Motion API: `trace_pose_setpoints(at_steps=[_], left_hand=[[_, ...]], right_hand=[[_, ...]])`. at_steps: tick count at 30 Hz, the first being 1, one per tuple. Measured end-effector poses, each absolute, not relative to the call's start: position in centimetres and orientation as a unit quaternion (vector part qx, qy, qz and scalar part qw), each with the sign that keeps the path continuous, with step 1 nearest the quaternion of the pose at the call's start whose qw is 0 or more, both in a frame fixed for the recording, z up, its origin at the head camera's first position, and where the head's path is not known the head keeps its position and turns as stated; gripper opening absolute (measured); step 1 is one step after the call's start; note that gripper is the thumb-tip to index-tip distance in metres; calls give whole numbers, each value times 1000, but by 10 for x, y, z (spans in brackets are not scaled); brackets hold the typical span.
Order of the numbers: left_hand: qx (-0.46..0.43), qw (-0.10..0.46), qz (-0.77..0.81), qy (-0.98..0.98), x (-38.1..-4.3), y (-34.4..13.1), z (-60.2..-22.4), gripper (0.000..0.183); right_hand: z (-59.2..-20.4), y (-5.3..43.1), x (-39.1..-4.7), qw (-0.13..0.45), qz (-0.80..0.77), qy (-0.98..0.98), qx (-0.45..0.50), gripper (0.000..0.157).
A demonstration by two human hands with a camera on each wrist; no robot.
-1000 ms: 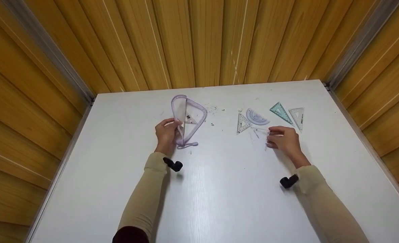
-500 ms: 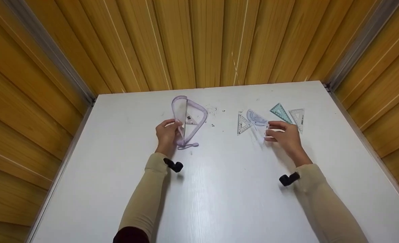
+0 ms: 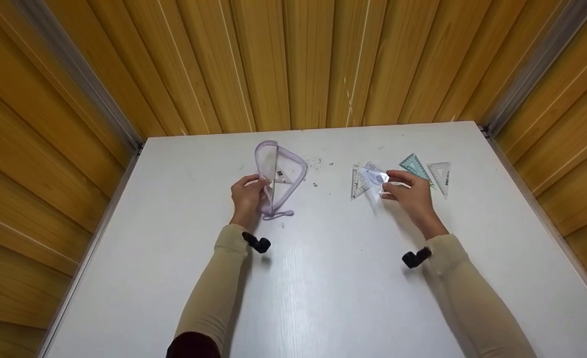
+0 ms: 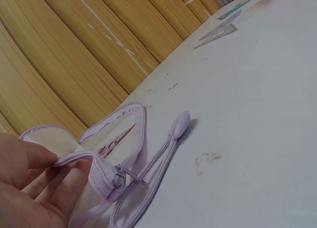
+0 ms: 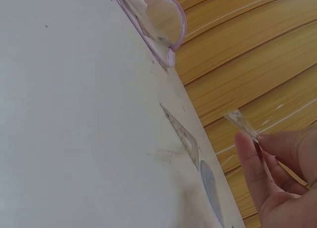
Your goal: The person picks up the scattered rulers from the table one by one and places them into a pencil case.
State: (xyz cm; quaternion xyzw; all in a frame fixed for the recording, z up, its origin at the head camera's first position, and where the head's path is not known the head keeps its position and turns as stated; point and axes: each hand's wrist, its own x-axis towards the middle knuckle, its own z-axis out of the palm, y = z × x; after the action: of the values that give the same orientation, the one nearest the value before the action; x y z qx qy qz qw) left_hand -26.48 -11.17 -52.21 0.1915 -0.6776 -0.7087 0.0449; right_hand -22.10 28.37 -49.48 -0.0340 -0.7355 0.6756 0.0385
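My left hand (image 3: 246, 199) pinches the rim of a lilac-edged zip pouch (image 3: 300, 171) and holds its mouth apart. Inside the pouch lies a clear set square (image 3: 282, 178). The zip pull's cord (image 4: 161, 156) hangs down onto the table. Over on the right, my right hand (image 3: 410, 199) pinches a clear flat plastic piece (image 5: 242, 123) between thumb and fingers, raised above the table. From the head camera this piece overlaps a bluish protractor (image 5: 210, 188). A clear set square (image 3: 357, 188) lies just left of the protractor.
Beyond the right hand lie a green set square (image 3: 413, 165) and another clear set square (image 3: 440, 176). Dark specks and smudges (image 3: 315, 164) mark the white table (image 3: 313, 278) right of the pouch. Yellow wood-look panels (image 3: 303, 64) rise behind the table's back edge.
My right hand has lifted the clear plastic piece and moved a little up and left, over the protractor. The left hand and pouch have stayed put.
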Motion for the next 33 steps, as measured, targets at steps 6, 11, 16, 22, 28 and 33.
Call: trace_pose_setpoints(at_steps=[6, 11, 16, 22, 28, 33], left_hand=[[188, 48, -721, -665, -266, -110, -523, 26], [187, 51, -722, -664, -266, -110, -524, 24], [192, 47, -727, -657, -266, -110, -524, 23], [194, 49, -726, -658, -266, -110, -521, 25], [198, 49, -724, -659, -266, -108, -520, 27], [197, 52, -727, -656, -264, -108, -520, 27]], right_hand=[[-492, 273, -231, 44, 682, -730, -8, 44], [-489, 263, -241, 34, 678, -735, -7, 43], [-486, 249, -253, 17, 669, -743, -18, 42], [-484, 229, -267, 10, 659, -752, -14, 42], [-483, 212, -279, 9, 676, -736, -3, 37], [-487, 201, -286, 6, 682, -731, 3, 35]])
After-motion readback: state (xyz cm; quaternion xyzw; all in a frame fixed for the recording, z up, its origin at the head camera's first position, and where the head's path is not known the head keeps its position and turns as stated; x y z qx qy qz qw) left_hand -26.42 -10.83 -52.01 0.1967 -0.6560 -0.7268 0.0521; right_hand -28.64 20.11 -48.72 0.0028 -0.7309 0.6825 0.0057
